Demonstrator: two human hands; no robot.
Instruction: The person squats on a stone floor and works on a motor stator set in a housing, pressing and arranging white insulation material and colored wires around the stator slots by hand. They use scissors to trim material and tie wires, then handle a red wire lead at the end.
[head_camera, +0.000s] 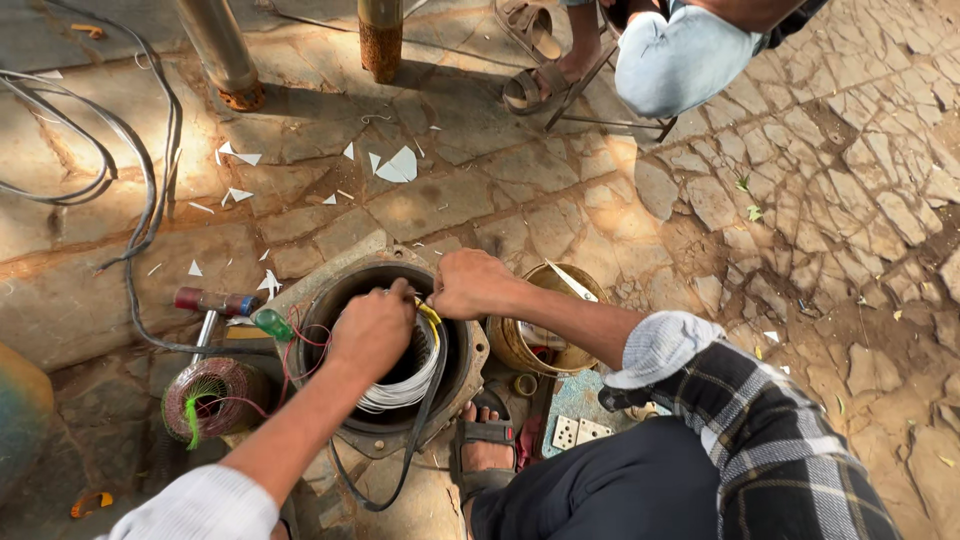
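Rusty round motor shell (465, 375) on cracked stone floor (560, 215); our left hand (372, 333) and right hand (470, 283), fingers curled, pinch its wire coils (405, 390).

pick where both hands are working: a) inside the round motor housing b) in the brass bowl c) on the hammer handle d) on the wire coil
a: the left hand and right hand both meet at the rim of the motor housing, fingers on the wires inside it.
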